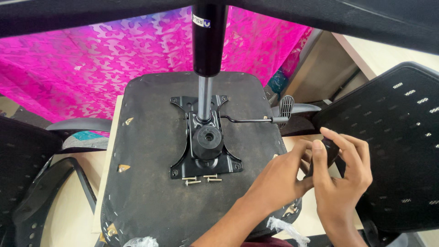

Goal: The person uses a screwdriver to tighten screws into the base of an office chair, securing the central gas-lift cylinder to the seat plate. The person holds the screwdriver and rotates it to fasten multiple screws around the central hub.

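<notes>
Your left hand (279, 176) and right hand (343, 174) both close around a small round black knob (330, 151), steadying it beside the upturned black chair seat (151, 201).

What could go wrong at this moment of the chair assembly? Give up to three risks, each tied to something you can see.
1. The loose screws lie unsecured on the upturned seat base; a knock might roll them off.
2. The gas cylinder stands tall in the metal plate while both hands are elsewhere, so it may tip if bumped.
3. The left hand and right hand share a grip on a dark part by the seat's edge, where fingers could get pinched.
</notes>
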